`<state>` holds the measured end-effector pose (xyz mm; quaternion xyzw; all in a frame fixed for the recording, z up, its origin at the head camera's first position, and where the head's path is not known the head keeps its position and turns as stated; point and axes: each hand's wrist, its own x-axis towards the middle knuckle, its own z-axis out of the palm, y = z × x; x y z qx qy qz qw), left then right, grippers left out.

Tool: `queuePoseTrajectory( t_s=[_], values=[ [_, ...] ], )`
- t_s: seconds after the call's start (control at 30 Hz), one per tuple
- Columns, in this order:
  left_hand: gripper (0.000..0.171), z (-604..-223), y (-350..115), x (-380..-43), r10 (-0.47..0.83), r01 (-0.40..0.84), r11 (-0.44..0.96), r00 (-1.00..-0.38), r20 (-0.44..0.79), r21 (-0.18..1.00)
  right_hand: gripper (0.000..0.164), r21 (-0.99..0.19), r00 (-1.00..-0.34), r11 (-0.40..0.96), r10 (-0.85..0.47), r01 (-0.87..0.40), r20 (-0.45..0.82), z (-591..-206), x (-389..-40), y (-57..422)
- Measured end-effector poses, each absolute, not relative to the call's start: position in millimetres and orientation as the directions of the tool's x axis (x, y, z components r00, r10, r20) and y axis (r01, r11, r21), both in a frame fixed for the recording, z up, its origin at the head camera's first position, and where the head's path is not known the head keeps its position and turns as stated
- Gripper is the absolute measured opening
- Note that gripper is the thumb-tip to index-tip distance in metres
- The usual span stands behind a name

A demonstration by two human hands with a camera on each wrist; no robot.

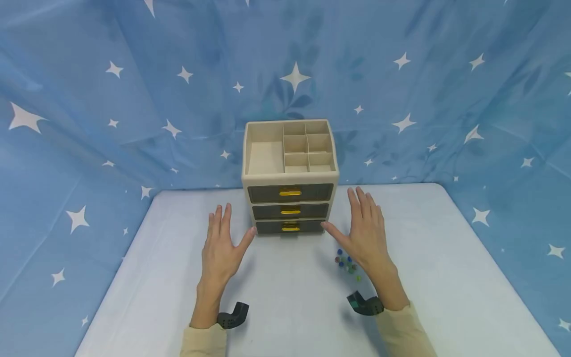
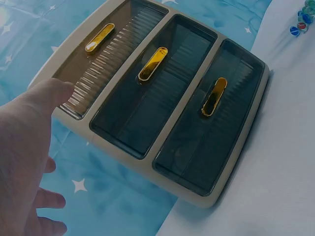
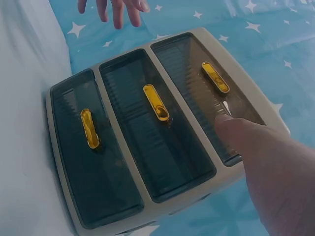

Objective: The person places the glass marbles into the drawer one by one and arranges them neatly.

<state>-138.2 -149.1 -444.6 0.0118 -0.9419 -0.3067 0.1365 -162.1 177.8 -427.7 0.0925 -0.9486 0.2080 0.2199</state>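
A cream desktop organizer [image 1: 246, 176] stands at the back of the table, with three dark see-through drawers, all closed, one above the other. Each drawer has a gold handle [image 1: 290, 193]. My left hand [image 1: 220, 255] hovers to the organizer's left with fingers spread, holding nothing. On the other side my right hand [image 1: 367, 233] is held out the same way, thumb toward the lower drawers. Several small glass marbles [image 1: 350, 259] lie on the table beside my right wrist; the left wrist view catches some marbles [image 2: 301, 25] in its upper right corner.
The organizer's top has one large open compartment [image 1: 266, 156] on the left and several small compartments [image 1: 295, 144] on the right. A white cloth covers the table [image 1: 285, 292]. Blue star-patterned fabric [image 1: 200, 109] hangs behind and along both sides. Each wrist wears a black camera mount [image 1: 234, 316].
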Motion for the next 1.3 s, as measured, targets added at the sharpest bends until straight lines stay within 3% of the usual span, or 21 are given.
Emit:
queuePoseTrajectory(
  t_s=[0.37, 0.53, 0.87, 1.3],
  values=[
    [0.075, -440, -141, -141, -0.148, 0.146, 0.755, -0.911, 0.384, 0.639, 0.102, -0.282, -0.707, 0.854, -0.133, -0.438, 0.694, -420, -172, 172],
    [0.062, -436, -135, -142, -0.17, 0.171, 0.721, -0.896, 0.411, 0.672, 0.096, -0.252, -0.65, 0.835, -0.156, -0.489, 0.744, -412, -174, 168],
    [0.05, -428, -124, -146, -0.173, 0.203, 0.646, -0.9, 0.4, 0.736, 0.08, -0.244, -0.617, 0.826, -0.15, -0.507, 0.773, -406, -179, 160],
    [0.046, -425, -110, -149, -0.141, 0.241, 0.611, -0.904, 0.404, 0.754, 0.061, -0.236, -0.562, 0.8, -0.148, -0.552, 0.814, -399, -186, 157]
  ],
)
